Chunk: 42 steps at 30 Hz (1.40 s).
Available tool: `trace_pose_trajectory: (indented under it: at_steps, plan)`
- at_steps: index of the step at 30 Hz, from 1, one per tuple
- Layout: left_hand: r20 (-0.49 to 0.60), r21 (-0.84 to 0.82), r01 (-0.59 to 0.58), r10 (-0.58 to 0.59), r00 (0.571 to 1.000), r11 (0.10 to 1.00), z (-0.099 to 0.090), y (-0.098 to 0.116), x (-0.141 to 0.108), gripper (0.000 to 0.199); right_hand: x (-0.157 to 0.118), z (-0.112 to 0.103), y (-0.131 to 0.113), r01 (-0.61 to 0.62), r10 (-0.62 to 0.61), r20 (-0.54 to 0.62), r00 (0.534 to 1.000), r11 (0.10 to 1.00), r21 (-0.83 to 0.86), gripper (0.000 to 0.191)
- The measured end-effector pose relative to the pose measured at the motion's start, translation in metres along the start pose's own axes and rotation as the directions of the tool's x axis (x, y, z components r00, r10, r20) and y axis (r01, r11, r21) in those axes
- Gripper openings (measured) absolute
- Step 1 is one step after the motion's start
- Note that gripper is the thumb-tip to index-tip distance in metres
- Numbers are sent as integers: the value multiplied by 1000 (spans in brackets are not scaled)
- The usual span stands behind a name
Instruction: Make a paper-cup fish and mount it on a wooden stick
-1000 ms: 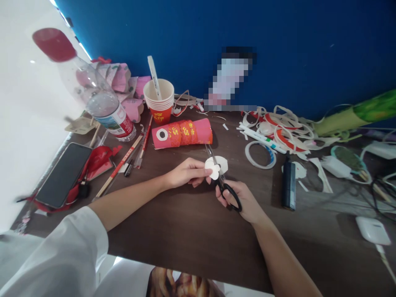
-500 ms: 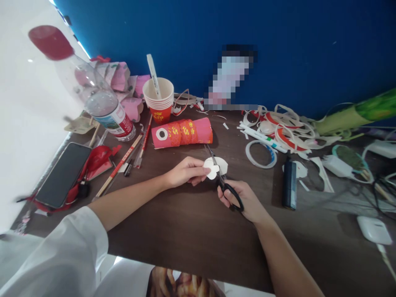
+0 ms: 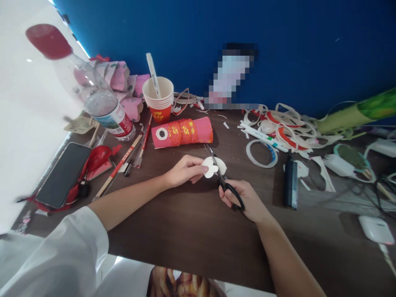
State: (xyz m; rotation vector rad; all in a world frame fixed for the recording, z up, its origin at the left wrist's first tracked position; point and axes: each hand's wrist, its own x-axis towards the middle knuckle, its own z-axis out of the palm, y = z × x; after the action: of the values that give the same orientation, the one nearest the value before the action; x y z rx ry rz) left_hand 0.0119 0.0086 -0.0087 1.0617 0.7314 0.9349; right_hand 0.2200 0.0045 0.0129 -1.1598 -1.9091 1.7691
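Pinching a white paper piece point(image 3: 209, 170) at its left edge, here's the left hand point(image 3: 184, 170), thumb and fingers drawn narrow on it, and opposite it the right hand point(image 3: 243, 198) is wrapped round the black handles of the scissors point(image 3: 237, 199)! The blades run up across that paper, which sits above the dark surface point(image 3: 185, 231), right between the two hands. Just beyond lies the pink-and-red tube point(image 3: 185, 133) on its side, white ring facing us at its left end! Behind it, stacked paper cups point(image 3: 158, 109) with a white marker point(image 3: 153, 73) standing in them; over to the right, a tape roll point(image 3: 250, 156), a dark upright-lying stick point(image 3: 290, 183) and a tangle of curled strips point(image 3: 292, 142)!
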Motion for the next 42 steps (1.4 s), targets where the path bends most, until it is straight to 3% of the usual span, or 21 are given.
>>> trace_pose_trajectory:
  at_steps: [8,13,21,34,42]
  plan:
    - [-115,5,-67,67,991,998,1,-2,2,45,1,-1,-3,-2,2,-13,1000,1000,18,57]
    - [-195,102,-142,160,968,985,2,-3,2,46,1,-1,-1,3,-3,-13,1000,1000,-1,57]
    - [-171,166,-168,196,965,972,3,-1,1,48,2,3,-4,-5,6,-31,999,1000,29,56]
    - [-119,174,-115,137,983,978,3,-1,1,49,2,2,-3,-11,11,-39,999,1000,16,53]
    - [-173,174,-144,174,969,974,2,-3,1,48,1,-1,0,-38,39,-27,999,999,34,39]
